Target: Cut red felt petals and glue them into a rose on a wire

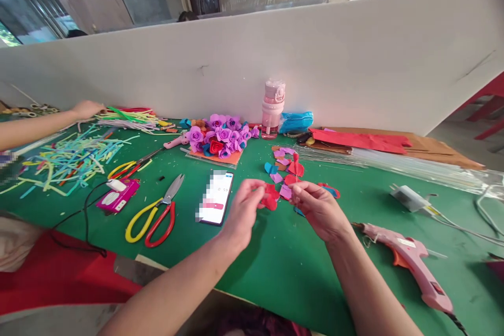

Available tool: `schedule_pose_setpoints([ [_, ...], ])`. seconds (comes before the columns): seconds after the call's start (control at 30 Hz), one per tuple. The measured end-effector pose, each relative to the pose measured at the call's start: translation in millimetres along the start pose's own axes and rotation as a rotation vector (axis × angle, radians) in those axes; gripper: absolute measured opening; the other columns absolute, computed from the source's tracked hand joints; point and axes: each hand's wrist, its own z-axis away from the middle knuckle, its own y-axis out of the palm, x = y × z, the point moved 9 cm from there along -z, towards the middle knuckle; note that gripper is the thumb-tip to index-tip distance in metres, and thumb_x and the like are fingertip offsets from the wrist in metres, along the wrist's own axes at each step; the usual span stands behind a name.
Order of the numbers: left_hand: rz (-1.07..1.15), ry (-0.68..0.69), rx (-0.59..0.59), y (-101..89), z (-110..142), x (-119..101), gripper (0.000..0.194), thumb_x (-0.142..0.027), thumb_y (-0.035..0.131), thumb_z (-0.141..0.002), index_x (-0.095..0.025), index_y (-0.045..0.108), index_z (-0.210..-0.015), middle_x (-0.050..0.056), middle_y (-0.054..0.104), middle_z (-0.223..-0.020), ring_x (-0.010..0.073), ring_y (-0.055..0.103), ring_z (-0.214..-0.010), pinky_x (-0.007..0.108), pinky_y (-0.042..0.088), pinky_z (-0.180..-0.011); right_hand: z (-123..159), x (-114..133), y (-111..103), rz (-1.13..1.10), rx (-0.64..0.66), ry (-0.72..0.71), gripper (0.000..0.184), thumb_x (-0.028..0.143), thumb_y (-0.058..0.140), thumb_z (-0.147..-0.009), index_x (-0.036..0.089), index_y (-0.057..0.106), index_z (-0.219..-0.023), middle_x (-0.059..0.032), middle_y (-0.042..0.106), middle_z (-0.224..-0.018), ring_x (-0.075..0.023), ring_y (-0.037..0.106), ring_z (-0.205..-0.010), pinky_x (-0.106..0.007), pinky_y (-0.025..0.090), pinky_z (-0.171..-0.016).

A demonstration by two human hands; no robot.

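My left hand (244,210) pinches a red petal piece (270,198) between thumb and fingers, above the green table. Close by on the right, my right hand (321,210) is closed on a thin stem (296,176) with a small red bud at its top. Beyond my hands lie loose red, purple and blue petal pieces (281,161). A phone (216,199) lies left of my left hand. The pink glue gun (409,257) rests right of my right forearm.
Finished purple and red flowers (220,135) are heaped at the back, beside a pink bottle (272,110). Scissors (157,215), a pink box (118,194) and scattered strips (74,160) lie left. Another person's hand (88,109) reaches the strips. A white partition (220,68) stands behind.
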Motion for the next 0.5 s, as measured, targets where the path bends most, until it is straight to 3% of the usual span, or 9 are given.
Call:
schedule_pose_setpoints([
  [0.1, 0.078, 0.036, 0.103, 47.5, -16, -1, 0.022, -0.037, 0.048, -0.085, -0.021, 0.058, -0.095, 0.007, 0.063, -0.102, 0.0196, 0.059, -0.096, 0.030, 0.047, -0.077, -3, 4, -11, -0.026, -0.021, -0.034, 0.017, 0.037, 0.075, -0.066, 0.021, 0.069, -0.070, 0.0016, 0.056, -0.061, -0.0102, 0.048, -0.057, -0.025, 0.042, -0.059],
  [0.2, 0.058, 0.182, 0.217, 72.3, -24, -11, 0.028, -0.041, 0.046, -0.086, -0.018, 0.062, -0.090, 0.007, 0.064, -0.097, 0.0176, 0.059, -0.088, 0.027, 0.047, -0.072, -8, 1, -13, -0.012, -0.012, -0.048, 0.020, 0.039, 0.076, -0.064, 0.021, 0.069, -0.069, 0.0005, 0.058, -0.063, -0.0114, 0.051, -0.059, -0.026, 0.043, -0.060],
  [0.3, -0.009, 0.294, 0.231, 69.3, -25, -13, 0.031, -0.041, 0.045, -0.086, -0.016, 0.063, -0.091, 0.006, 0.065, -0.093, 0.0152, 0.058, -0.079, 0.025, 0.047, -0.069, -10, -5, -9, 0.018, -0.001, -0.049, 0.020, 0.039, 0.077, -0.063, 0.020, 0.069, -0.067, 0.0008, 0.058, -0.063, -0.0109, 0.051, -0.059, -0.025, 0.042, -0.061],
  [0.5, -0.060, 0.387, 0.169, 50.3, -24, -10, 0.029, -0.037, 0.046, -0.087, -0.017, 0.066, -0.084, 0.006, 0.066, -0.090, 0.0172, 0.059, -0.087, 0.028, 0.044, -0.082, -10, -12, -1, 0.085, 0.010, -0.044, 0.021, 0.038, 0.075, -0.066, 0.018, 0.069, -0.066, 0.0008, 0.057, -0.061, -0.0097, 0.047, -0.058, -0.023, 0.038, -0.057],
])
